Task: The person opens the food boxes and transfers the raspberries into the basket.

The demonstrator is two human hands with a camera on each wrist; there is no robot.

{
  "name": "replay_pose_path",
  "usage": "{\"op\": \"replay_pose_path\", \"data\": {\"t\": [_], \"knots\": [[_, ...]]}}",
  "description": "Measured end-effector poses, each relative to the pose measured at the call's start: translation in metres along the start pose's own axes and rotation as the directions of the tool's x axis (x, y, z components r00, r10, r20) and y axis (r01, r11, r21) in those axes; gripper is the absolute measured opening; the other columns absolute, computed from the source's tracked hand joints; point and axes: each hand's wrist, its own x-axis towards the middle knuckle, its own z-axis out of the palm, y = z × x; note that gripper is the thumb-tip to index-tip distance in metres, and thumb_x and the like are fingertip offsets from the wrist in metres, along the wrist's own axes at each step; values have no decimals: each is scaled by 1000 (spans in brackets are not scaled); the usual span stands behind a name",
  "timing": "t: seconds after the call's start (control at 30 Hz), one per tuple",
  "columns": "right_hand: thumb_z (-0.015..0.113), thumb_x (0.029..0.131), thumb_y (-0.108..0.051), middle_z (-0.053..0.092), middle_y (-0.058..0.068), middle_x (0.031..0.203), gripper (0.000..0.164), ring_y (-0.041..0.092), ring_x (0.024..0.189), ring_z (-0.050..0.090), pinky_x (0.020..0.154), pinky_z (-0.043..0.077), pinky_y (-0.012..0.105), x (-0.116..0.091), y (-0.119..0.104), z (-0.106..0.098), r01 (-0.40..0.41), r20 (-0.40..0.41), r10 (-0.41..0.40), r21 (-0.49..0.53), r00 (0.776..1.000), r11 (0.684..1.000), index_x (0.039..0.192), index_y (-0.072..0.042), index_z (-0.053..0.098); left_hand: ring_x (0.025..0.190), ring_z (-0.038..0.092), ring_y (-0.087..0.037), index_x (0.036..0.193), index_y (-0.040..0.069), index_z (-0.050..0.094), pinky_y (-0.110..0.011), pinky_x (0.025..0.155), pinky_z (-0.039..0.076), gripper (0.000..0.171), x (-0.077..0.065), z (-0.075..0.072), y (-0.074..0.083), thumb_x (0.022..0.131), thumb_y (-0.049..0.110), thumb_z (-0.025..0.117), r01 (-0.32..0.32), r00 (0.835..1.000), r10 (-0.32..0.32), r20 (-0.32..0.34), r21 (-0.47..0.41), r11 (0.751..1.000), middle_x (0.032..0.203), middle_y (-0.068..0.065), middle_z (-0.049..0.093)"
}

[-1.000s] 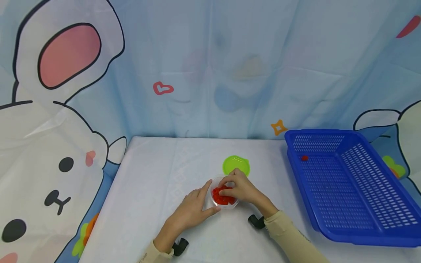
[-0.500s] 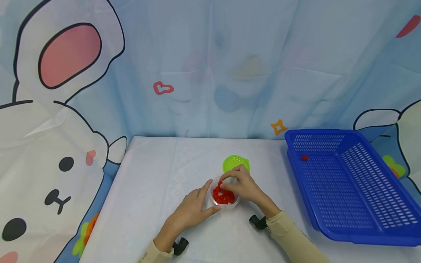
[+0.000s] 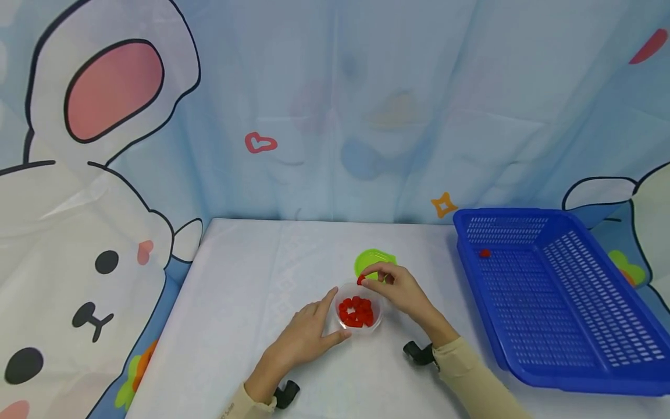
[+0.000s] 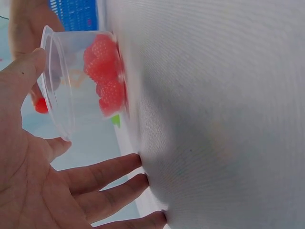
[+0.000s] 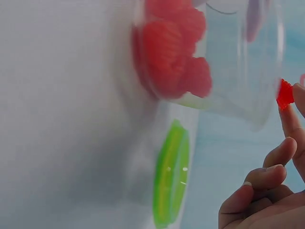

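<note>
A small clear plastic cup (image 3: 374, 295) stands on the white-covered table with several red raspberries (image 3: 357, 303) at its bottom. At the cup's left side my left hand (image 3: 300, 336) is spread, thumb and index finger touching the rim (image 4: 66, 129). Its other fingers reach down to the cloth in the left wrist view. Over the cup's far edge, my right hand (image 3: 402, 291) pinches one raspberry (image 5: 285, 94) between thumb and index finger, its other fingers curled in. Just behind the cup lies a green lid (image 3: 365, 261), partly covered by the right hand in the head view.
A large blue plastic basket (image 3: 549, 302) stands on the right, with a small red piece (image 3: 485, 253) in its far left corner. A light blue cartoon-print curtain (image 3: 314, 105) hangs behind the table. Black wrist cameras (image 3: 419, 352) sit by both sleeves.
My right hand has come up out of the cup with one raspberry and moved back and slightly right, over the green lid. The left hand and the cup stay put.
</note>
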Motion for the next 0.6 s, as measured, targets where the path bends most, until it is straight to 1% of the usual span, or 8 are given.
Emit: {"op": "replay_pose_path", "data": {"t": [0.17,0.3,0.43,0.5,0.6], "knots": [[75,92,-20,54,8,84,22,26,77,48,58,38,27,-2,-14,-16,-21,-41,21,16,999,1000,111,-10,73,129,49,-34,160,18,22,-55,100,45,93,1,1,0,89,58,67,4,1000,-4,3,-4,1000,143,-17,50],[72,95,-22,47,7,78,23,24,73,45,62,37,29,-7,-32,-35,-38,-49,41,68,998,997,113,-7,72,129,49,-34,160,19,22,-54,100,45,93,1,2,-1,89,58,67,12,1000,-12,11,-3,1000,144,-16,50],[69,97,-27,45,7,78,28,25,78,45,71,38,34,-13,-52,-60,-50,-68,58,110,996,993,116,-6,70,131,48,-34,161,20,21,-54,101,44,93,0,3,-1,90,60,65,14,1000,-14,20,-4,1000,144,-16,50],[68,97,-30,47,8,80,31,26,82,46,75,40,35,-17,-63,-75,-54,-82,62,99,995,994,118,-7,69,131,47,-33,161,19,20,-54,102,43,93,0,2,-2,90,60,65,8,1000,-8,19,-2,1000,145,-16,49],[66,98,-37,54,9,89,36,26,90,48,78,41,34,-20,-75,-103,-59,-111,63,44,992,997,122,-9,68,131,47,-34,161,18,20,-54,103,43,93,1,2,-1,90,59,65,-6,1000,6,11,-4,1000,144,-17,49]]}}
